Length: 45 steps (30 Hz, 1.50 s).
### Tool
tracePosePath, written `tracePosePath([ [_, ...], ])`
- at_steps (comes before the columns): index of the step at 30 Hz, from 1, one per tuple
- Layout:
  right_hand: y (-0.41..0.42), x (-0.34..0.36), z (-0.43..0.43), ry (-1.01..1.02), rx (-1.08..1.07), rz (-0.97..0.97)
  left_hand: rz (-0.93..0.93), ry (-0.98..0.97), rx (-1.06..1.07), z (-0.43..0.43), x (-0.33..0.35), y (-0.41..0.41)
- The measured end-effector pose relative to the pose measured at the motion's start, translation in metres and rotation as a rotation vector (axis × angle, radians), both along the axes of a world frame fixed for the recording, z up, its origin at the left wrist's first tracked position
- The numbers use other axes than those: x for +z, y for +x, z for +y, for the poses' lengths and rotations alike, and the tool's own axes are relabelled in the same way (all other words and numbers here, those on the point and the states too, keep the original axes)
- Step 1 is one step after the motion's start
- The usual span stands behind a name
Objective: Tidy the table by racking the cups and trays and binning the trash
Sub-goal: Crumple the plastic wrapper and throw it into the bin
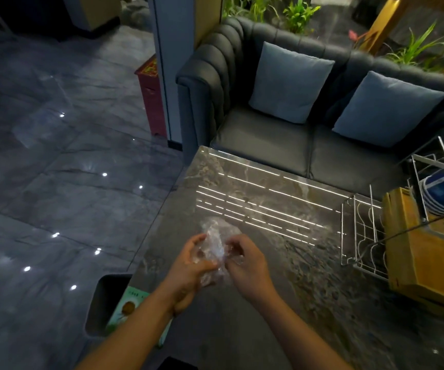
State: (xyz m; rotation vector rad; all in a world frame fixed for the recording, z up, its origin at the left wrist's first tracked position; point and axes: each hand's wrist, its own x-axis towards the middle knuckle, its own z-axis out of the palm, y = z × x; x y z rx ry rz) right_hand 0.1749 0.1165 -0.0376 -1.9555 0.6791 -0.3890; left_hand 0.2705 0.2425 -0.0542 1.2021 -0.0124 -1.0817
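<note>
A crumpled clear plastic wrapper point(216, 244) is held over the left part of the dark marble table point(282, 263). My left hand point(188, 273) grips its left side and my right hand point(244, 263) pinches its right side. A dark bin point(103, 303) stands on the floor at the table's left edge, below my left forearm, with a green printed packet point(127, 305) in it. At the table's right end a white wire rack point(362, 236) carries wooden trays point(423, 252) and stacked blue-and-white cups point(439, 193).
A dark sofa point(282, 140) with two blue cushions point(290, 81) runs along the table's far side. A red cabinet point(152, 94) stands by a pillar at the back. Glossy grey floor tiles point(55, 169) lie to the left.
</note>
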Motion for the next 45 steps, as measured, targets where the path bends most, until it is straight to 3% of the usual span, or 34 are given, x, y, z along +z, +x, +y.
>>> tracePosePath([
  [10,0.055,-0.013,0.042,0.180,0.238,0.157,-0.241,0.313,0.432,0.112,-0.001,0.037],
  [15,0.083,-0.045,0.047,-0.169,0.351,0.394,-0.308,0.368,0.571,0.143,0.005,0.043],
  [20,0.105,-0.062,0.066,-0.513,0.484,0.384,-0.381,0.461,0.641,0.190,0.000,0.039],
  [24,0.125,-0.075,0.085,-0.585,0.486,0.452,-0.357,0.576,0.720,0.230,-0.022,0.042],
  [32,0.149,-0.114,0.103,-0.690,0.379,0.535,-0.278,0.779,0.546,0.266,-0.106,0.081],
  [45,0.148,-0.132,0.117,-0.878,0.229,0.536,-0.210,0.923,0.159,0.279,-0.294,0.134],
])
